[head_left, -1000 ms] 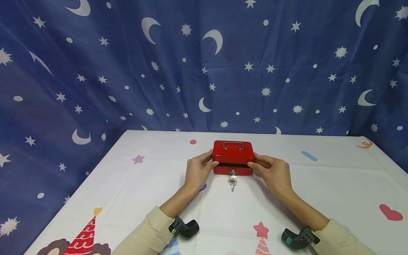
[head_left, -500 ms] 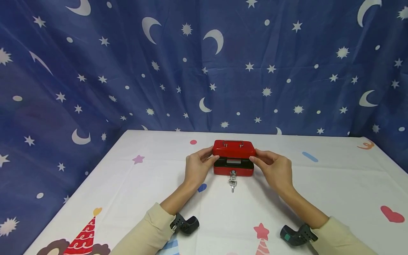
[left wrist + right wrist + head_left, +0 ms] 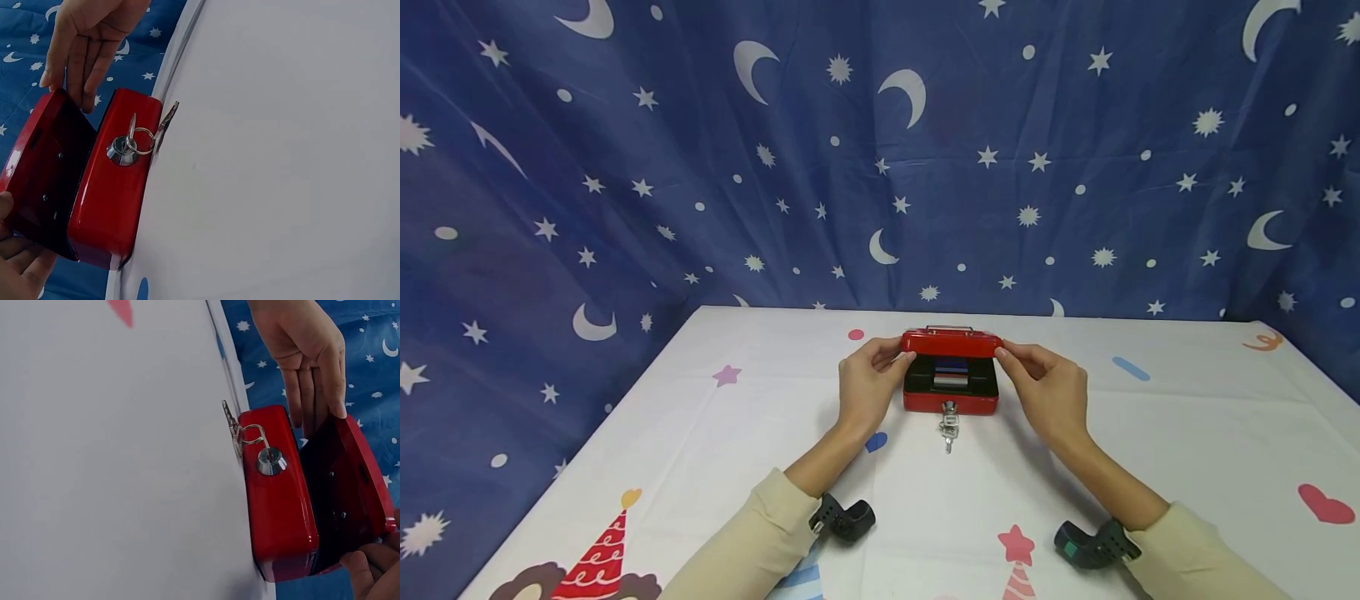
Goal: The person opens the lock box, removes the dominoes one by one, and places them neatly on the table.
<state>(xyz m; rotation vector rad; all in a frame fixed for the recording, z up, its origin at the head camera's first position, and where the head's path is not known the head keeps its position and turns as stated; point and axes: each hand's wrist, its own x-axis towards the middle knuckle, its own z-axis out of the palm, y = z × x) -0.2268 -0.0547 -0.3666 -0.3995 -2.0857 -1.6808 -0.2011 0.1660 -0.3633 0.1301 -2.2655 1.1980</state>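
A small red cash box (image 3: 951,405) stands on the table with its lid (image 3: 951,343) raised and tilted back. My left hand (image 3: 867,387) pinches the lid's left front corner between thumb and fingers. At the opposite corner my right hand (image 3: 1051,396) holds the lid the same way. Keys on a ring (image 3: 949,429) hang from the round silver lock (image 3: 271,461), one key inserted. The head view shows a black interior with a blue and whitish patch at its middle. In the left wrist view the lid's dark underside (image 3: 53,169) faces forward.
A white cloth (image 3: 760,450) printed with party shapes covers the table. Behind it hangs a dark blue curtain (image 3: 820,167) with moons and stars. Black wrist cameras (image 3: 847,521) are strapped over both beige sleeves (image 3: 752,533).
Both hands have lifted the lid's front edge up and back. A narrow gap has widened, and more of the black interior shows. The box's base and keys stay in place.
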